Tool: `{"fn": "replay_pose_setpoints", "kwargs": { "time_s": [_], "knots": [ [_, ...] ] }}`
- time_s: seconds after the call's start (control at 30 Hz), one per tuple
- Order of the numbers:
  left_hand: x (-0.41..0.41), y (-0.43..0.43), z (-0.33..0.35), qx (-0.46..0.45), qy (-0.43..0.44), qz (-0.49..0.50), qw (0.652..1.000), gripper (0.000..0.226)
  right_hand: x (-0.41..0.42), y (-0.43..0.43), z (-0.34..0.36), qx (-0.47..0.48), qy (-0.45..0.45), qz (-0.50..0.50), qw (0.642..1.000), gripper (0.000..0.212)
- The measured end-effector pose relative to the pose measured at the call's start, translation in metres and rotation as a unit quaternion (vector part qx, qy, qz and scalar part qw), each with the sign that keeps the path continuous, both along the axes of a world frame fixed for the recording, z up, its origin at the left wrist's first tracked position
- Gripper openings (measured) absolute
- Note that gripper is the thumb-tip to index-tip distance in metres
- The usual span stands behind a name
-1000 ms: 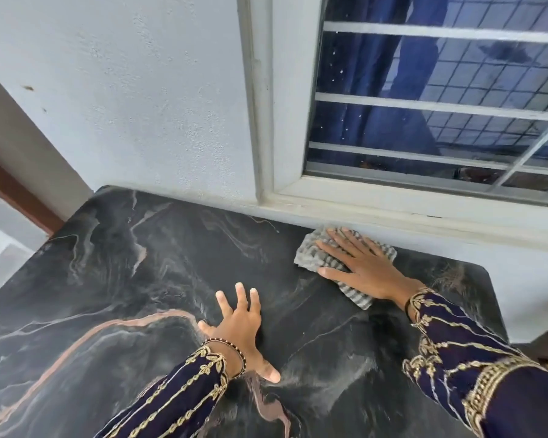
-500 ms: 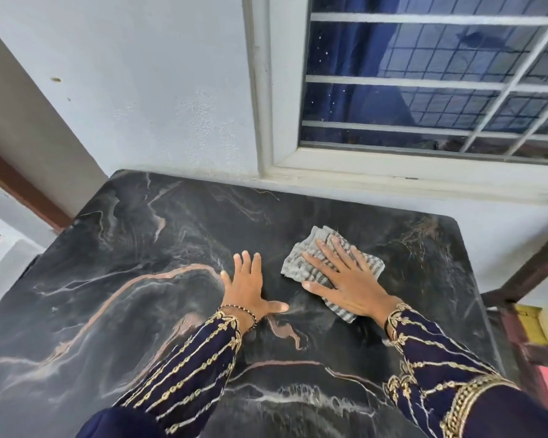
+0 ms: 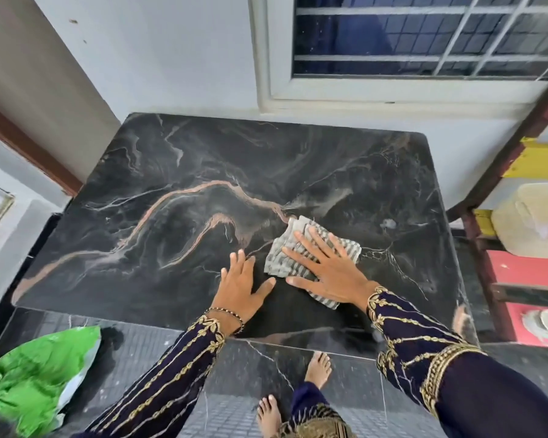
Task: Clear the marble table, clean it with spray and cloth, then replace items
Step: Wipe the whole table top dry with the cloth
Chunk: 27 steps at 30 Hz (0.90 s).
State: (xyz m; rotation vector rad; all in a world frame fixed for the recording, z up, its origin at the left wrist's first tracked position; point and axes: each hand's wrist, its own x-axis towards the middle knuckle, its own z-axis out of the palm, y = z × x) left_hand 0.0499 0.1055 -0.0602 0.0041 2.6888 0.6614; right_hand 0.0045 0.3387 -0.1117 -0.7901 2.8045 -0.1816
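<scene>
Ctr-right of frame: right hand (image 3: 329, 275) flat on folded grey striped cloth (image 3: 280, 259), fingers straight and spread, thumb out to the left, pressing it onto dark marble table (image 3: 171, 216). Just left of it: left hand (image 3: 239, 290), also flat w/ fingers splayed, palm on bare marble, thumb angled toward the cloth, not touching it. Hands near each other but apart, neither curled round anything.

Cloth: right of table ctr, nearer front edge than back. Wide open slab to the left and up toward the back edge; narrower strip btwn cloth and right edge. Back edge along white wall under window (image 3: 424, 36), top of frame; rounded corners at back right and front left. Front edge just below the wrists.

Lower left, on dark tiled floor: crumpled green bag (image 3: 35, 374), apart from table's front-left corner. Bottom ctr: bare feet (image 3: 318, 369) close to front edge. Right side of frame: red-and-yellow shelf unit (image 3: 532, 273) close beside table.
</scene>
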Motion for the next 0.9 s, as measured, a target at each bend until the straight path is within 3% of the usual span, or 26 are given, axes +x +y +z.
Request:
{"fn": "replay_pose_setpoints", "kwargs": {
  "time_s": [0.23,0.5,0.9],
  "knots": [
    [0.046,-0.016,0.007,0.004,-0.008,0.000,1.000,0.067,0.069,-0.012,0.003,0.004,0.008,0.044,0.999,0.070],
    [0.044,0.006,0.013,-0.030,-0.010,-0.064,0.997,0.069,0.118,0.009,0.004,-0.006,-0.007,0.058,0.998,0.063],
    [0.006,0.049,0.001,-0.021,-0.029,-0.132,0.991,0.077,0.106,0.056,0.002,-0.028,-0.046,0.085,0.995,0.065]
  ]
}}
